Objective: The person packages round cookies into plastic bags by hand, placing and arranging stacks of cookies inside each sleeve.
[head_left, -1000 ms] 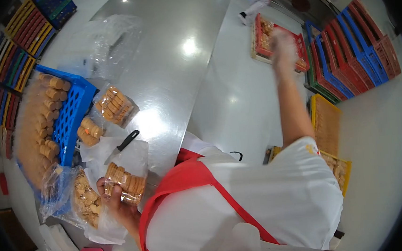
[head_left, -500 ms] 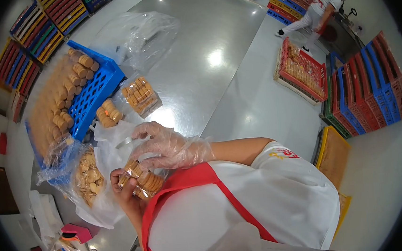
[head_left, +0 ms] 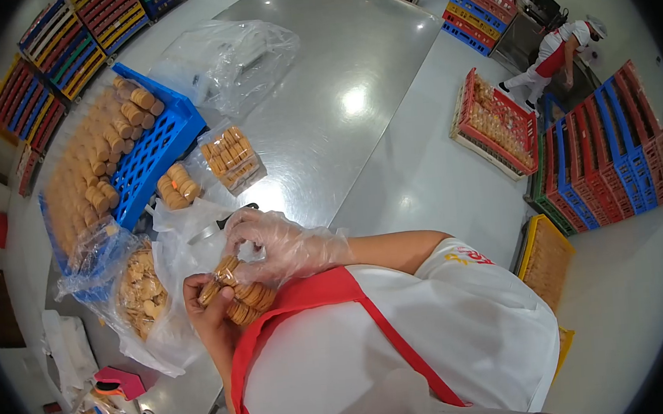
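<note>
A clear pack of round biscuits (head_left: 252, 300) is held in front of the apron. My left hand (head_left: 210, 304), bare, is closed around its near left side, with the thumb on top. My right hand (head_left: 280, 244) wears a clear plastic glove. Its fingers and thumb are curled in a pinch at the upper end of the same pack, on biscuits there. Just beyond the gloved fingers lies a knife (head_left: 247, 208) with a black handle, its blade on white plastic. Left of my hands, an open bag (head_left: 145, 295) contains broken biscuits.
A blue crate (head_left: 176, 114) with rows of packed biscuits stands at the left. Two biscuit packs, one lying (head_left: 178, 186) and one upright (head_left: 230, 159), sit beside it. Clear plastic bags (head_left: 230, 59) lie behind. A pink tape dispenser (head_left: 121, 381) is at lower left. A co-worker (head_left: 557, 57) stands far right.
My right hand has shifted slightly off the knife, so its black handle now shows. Its fingers have curled in at the pack's upper end. The co-worker has bent and moved right.
</note>
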`<act>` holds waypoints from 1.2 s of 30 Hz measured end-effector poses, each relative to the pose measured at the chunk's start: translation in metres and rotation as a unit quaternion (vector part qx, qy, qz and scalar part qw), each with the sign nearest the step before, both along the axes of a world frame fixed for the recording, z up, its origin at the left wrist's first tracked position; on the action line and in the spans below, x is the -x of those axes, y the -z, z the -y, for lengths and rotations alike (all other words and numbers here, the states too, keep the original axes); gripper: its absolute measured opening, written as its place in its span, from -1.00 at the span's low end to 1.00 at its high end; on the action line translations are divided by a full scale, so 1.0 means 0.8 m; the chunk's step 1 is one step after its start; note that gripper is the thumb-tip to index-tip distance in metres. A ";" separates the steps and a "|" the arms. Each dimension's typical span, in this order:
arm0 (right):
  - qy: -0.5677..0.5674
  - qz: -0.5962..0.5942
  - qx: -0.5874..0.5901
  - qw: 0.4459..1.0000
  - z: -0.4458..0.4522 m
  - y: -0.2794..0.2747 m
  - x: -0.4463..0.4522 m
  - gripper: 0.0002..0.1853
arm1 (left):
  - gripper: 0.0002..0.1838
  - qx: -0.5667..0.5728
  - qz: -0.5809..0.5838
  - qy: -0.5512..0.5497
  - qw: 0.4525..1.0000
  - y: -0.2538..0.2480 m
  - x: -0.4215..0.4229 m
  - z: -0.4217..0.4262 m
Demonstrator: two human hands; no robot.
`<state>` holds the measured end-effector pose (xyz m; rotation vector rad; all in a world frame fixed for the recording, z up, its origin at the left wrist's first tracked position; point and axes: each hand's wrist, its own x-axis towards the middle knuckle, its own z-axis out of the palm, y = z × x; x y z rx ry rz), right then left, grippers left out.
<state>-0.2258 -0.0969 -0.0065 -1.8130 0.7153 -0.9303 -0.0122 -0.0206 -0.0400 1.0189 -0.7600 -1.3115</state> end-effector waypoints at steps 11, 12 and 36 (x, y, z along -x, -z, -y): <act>-0.045 0.034 -0.029 0.998 0.004 0.007 0.006 -0.51 | -0.61 -0.018 0.063 -0.019 0.998 -0.011 0.009 0.002; -0.045 0.048 -0.039 0.997 0.004 0.007 0.005 -0.51 | -0.61 -0.011 0.055 -0.017 0.998 -0.010 0.010 0.002; -0.134 0.015 0.050 0.990 0.007 -0.026 0.000 -0.58 | -0.23 -0.005 -0.167 0.064 0.984 -0.003 -0.002 0.005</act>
